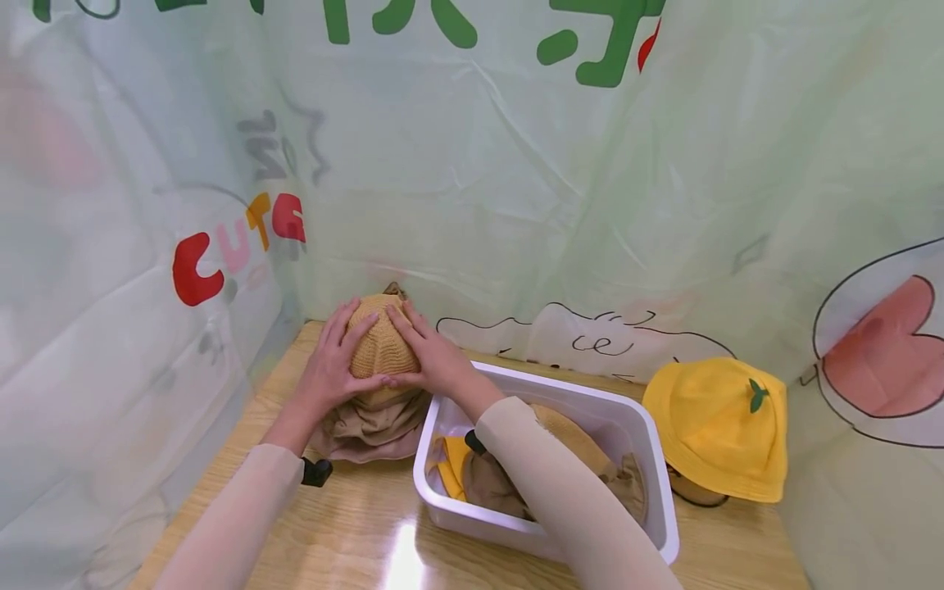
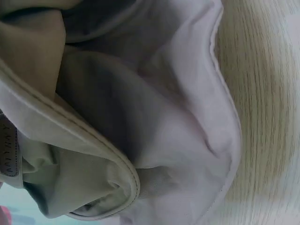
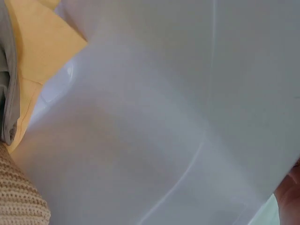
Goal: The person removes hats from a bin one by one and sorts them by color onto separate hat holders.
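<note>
A tan knit hat (image 1: 379, 336) sits on top of a brown cloth hat (image 1: 376, 426) at the back left of the table. My left hand (image 1: 332, 360) rests on its left side with the fingers spread up over the knit. Against the right side lies my right hand (image 1: 435, 360), fingers also spread, and the two thumbs come together at the front. Whatever supports the hats is hidden beneath them. In the left wrist view, the brown hat's wavy brim (image 2: 187, 117) lies over wood, below a folded greenish-brown cloth edge (image 2: 108, 145) with a small label (image 2: 8, 150).
A white plastic bin (image 1: 487, 518) stands under my right forearm, holding yellow cloth (image 1: 451, 467), brown cloth (image 1: 490, 487) and a tan knit piece (image 1: 571, 434). To its right is a yellow bucket hat (image 1: 715, 426) with a green sprout. Printed plastic sheeting (image 1: 516, 205) walls the table (image 1: 332, 533).
</note>
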`<state>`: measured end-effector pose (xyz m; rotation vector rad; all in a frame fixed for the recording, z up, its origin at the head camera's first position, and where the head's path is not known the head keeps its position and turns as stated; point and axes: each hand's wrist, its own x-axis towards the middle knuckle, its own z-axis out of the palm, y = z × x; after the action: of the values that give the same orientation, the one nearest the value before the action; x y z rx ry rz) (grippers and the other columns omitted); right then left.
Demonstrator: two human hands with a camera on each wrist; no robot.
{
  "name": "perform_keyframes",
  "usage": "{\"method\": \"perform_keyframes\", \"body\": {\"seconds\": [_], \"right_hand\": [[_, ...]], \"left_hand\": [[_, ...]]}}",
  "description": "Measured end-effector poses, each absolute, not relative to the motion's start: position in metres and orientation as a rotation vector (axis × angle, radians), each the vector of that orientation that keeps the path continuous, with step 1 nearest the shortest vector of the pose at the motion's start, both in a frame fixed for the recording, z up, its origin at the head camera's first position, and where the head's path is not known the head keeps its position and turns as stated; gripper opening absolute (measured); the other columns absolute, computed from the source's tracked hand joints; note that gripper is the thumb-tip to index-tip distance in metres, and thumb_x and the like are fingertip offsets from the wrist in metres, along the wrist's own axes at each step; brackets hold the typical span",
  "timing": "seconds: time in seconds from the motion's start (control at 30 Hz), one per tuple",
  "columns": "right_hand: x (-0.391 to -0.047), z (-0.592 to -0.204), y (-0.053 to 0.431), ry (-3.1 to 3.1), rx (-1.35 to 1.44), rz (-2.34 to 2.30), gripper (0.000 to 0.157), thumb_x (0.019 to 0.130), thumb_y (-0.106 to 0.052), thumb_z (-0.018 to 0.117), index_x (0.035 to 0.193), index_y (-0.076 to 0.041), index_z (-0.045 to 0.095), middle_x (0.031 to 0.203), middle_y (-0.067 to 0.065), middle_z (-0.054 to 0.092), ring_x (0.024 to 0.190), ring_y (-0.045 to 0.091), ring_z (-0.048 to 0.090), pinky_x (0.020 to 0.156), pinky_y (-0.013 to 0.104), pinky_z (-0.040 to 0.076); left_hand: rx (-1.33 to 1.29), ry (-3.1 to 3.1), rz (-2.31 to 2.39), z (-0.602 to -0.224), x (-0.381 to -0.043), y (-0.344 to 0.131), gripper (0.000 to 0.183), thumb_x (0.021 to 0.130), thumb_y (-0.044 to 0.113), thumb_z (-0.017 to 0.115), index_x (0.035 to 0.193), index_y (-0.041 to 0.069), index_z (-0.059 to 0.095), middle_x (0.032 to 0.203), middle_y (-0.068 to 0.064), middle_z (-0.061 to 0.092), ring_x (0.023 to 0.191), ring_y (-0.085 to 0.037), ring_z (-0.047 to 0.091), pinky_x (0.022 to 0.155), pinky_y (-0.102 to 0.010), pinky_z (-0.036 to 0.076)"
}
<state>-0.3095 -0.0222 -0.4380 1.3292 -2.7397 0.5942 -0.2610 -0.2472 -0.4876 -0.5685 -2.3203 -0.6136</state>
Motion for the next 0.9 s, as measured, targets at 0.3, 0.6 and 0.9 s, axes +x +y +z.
{"method": "perform_keyframes", "body": {"seconds": [0.3,0.6,0.9], "right_hand": [[-0.302,-0.441,-0.015,-2.729,1.321,0.549,0.110,0.082,-0.054,0.075,0.161,-0.032,0.002,0.168,0.010,0.003,0.144,0.036,0.037,0.107,0.048,0.045],[-0.296,-0.442,-0.015,-2.670,1.384,0.476,0.101,0.087,-0.046,0.074,0.162,-0.028,0.009,0.169,0.009,0.003,0.143,0.036,0.039,0.102,0.049,0.049],[-0.299,-0.440,-0.014,-2.642,1.377,0.482,0.102,0.084,-0.046,0.076,0.162,-0.028,0.013,0.168,0.010,0.008,0.141,0.037,0.041,0.106,0.052,0.045]], "left_hand": [[-0.591,-2.340,-0.586,-0.484,-0.251,-0.246,0.100,0.075,0.086,0.055,0.153,0.025,0.038,0.162,-0.018,0.024,0.147,-0.047,0.022,0.105,-0.071,0.034],[-0.619,-2.360,-0.547,-0.488,-0.248,-0.249,0.097,0.079,0.084,0.052,0.155,0.026,0.035,0.163,-0.015,0.024,0.151,-0.041,0.017,0.112,-0.065,0.030],[-0.613,-2.342,-0.586,-0.487,-0.252,-0.248,0.099,0.078,0.081,0.058,0.155,0.023,0.035,0.163,-0.015,0.024,0.150,-0.043,0.018,0.112,-0.066,0.030]]}}
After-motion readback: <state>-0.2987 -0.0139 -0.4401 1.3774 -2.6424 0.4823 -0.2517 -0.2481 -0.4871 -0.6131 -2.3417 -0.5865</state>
